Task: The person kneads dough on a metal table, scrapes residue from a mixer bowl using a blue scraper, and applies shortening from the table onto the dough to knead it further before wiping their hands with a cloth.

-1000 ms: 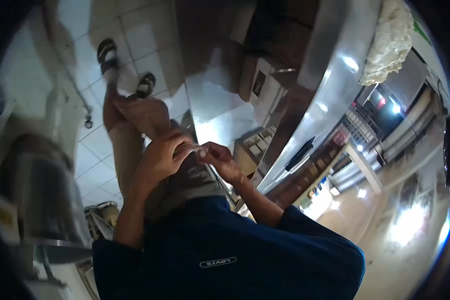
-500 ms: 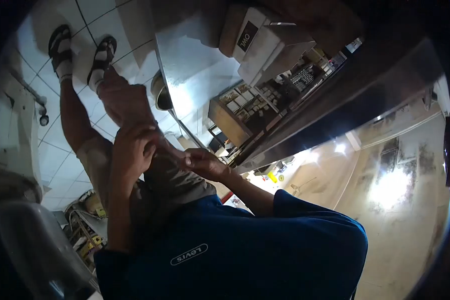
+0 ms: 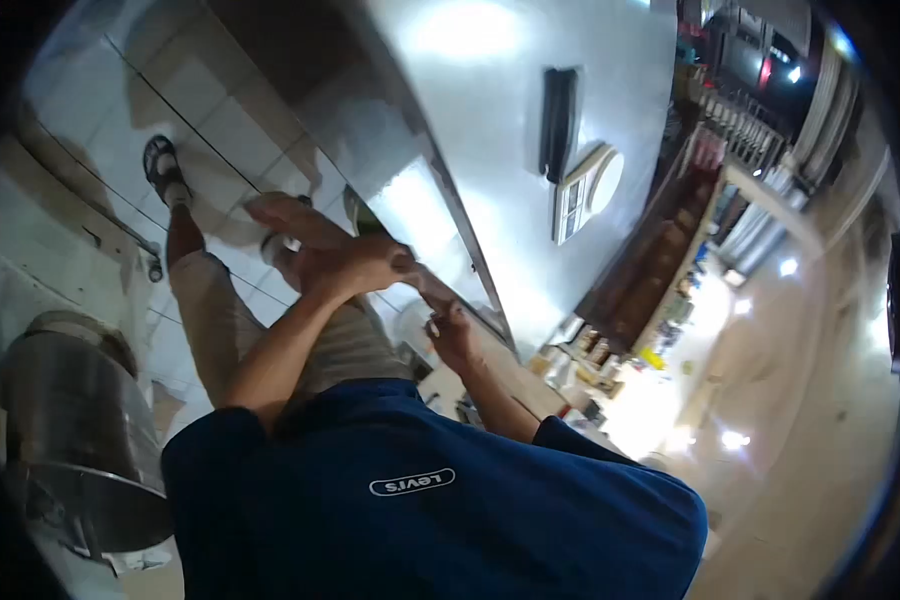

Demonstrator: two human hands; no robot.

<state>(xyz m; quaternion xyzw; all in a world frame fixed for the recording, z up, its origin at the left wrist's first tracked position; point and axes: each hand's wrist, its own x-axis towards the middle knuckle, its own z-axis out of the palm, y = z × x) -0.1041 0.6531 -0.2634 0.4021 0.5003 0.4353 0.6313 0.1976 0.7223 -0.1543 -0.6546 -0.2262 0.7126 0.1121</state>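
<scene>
A limp, pinkish-brown sheet-like thing (image 3: 305, 222), possibly cloth or a thin bag, hangs in front of my legs and stretches between my hands. My left hand (image 3: 355, 265) is closed round its middle, with the loose part drooping beyond the fingers. Toward the right, my right hand (image 3: 456, 338) has its fingers curled at the other end of the stretched strip. Blur hides its exact material. Both hands are beside the edge of a shiny metal table (image 3: 490, 110).
On the metal table lie a white scale (image 3: 585, 195) with a round pan and a long black object (image 3: 558, 125). A large metal pot (image 3: 80, 410) stands at the left. My sandalled foot (image 3: 160, 165) is on the tiled floor (image 3: 185, 85).
My body and view have turned, bringing the metal table with the scale into sight. Both hands have shifted right in the view, still holding the pinkish-brown thing.
</scene>
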